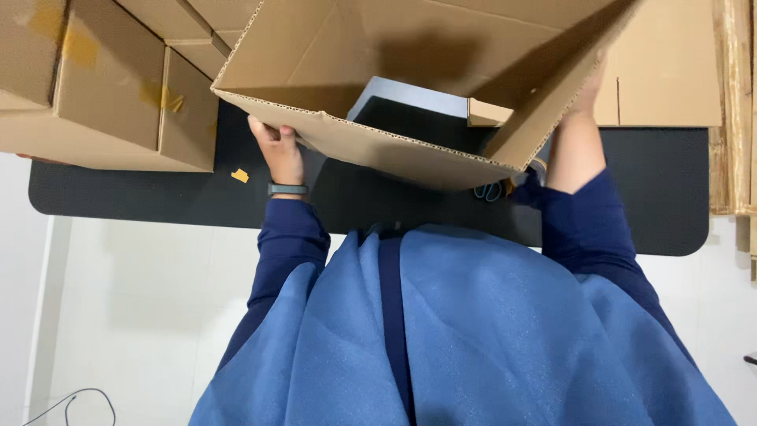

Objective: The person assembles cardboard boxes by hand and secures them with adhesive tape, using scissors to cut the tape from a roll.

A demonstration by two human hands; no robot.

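At the far left, a stack of closed cardboard boxes (pixel 102 87) sits on the black table (pixel 670 197); they are plain brown, sealed with yellowish tape patches on their tops and seams. A small yellow scrap of tape (pixel 240 175) lies on the table just beside them.

Next comes the left hand (pixel 277 150), with a dark band on its wrist. Its fingers are curled closed on the near-left lower edge of the open cardboard box (pixel 371 55), thumb side under the raw corrugated rim.

The box is held up over the middle of the table, in front of the person's chest. It is plain brown corrugated board, unprinted, with its fluted cut edge showing along the near rim. Its open mouth tilts toward the camera, so the bare inside walls are in view. Its long axis runs left to right, slanting slightly downward to the right along the near edge. Below it, a dark flat block with a pale grey-blue top (pixel 410 106) shows through the opening, and a small brown flap (pixel 489 113) juts in beside it.

The right hand (pixel 587 91) is up against the box's right outer wall; the wall hides most of the fingers, so I cannot tell how far they are closed. To the far right, flat sheets of cardboard (pixel 670 71) stand against the wall.
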